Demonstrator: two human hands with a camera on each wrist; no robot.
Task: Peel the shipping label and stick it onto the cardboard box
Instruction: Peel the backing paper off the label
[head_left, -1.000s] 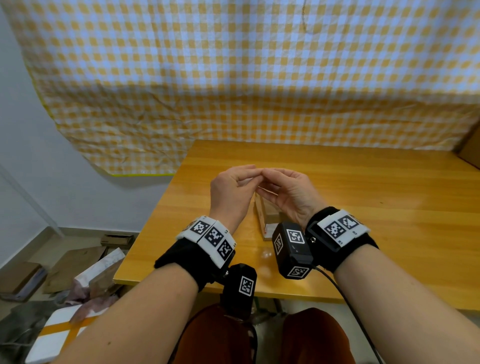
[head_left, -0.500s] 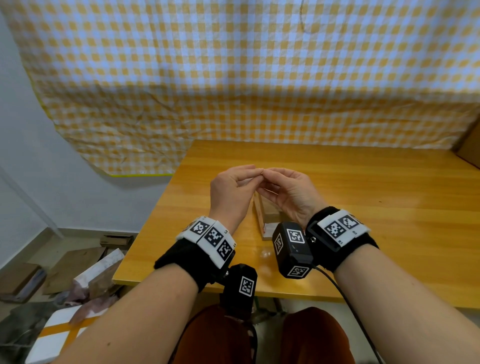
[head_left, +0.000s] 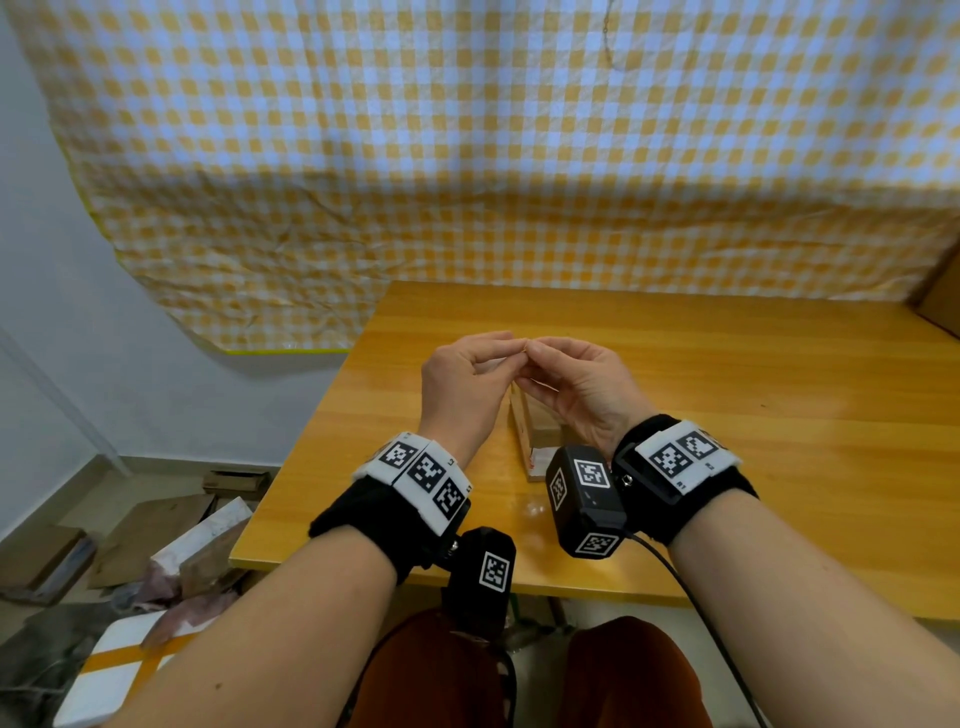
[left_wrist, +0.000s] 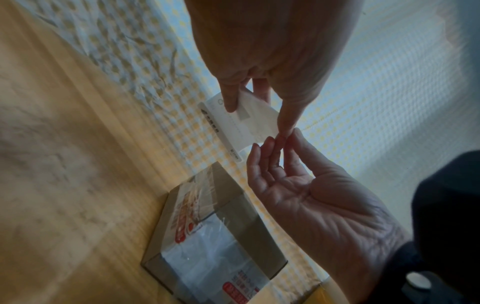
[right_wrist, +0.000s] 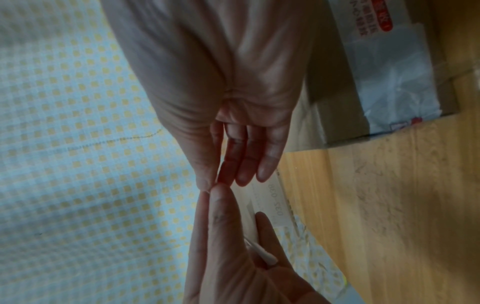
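Just below both wrists the cardboard box (head_left: 535, 434) rests on the table (head_left: 727, 415). Above it, the left hand (head_left: 462, 387) and right hand (head_left: 576, 382) pinch the shipping label (left_wrist: 240, 123), apparently picking one corner; a slip could crease it or fold the adhesive.

Label (left_wrist: 241, 123) above box (left_wrist: 215, 232); box on table (head_left: 727, 415)

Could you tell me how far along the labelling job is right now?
Done: label picked up. In hand: the left hand holds the shipping label while the right hand picks at its corner. Left: peeling it and sticking it on the cardboard box lying below on the table.
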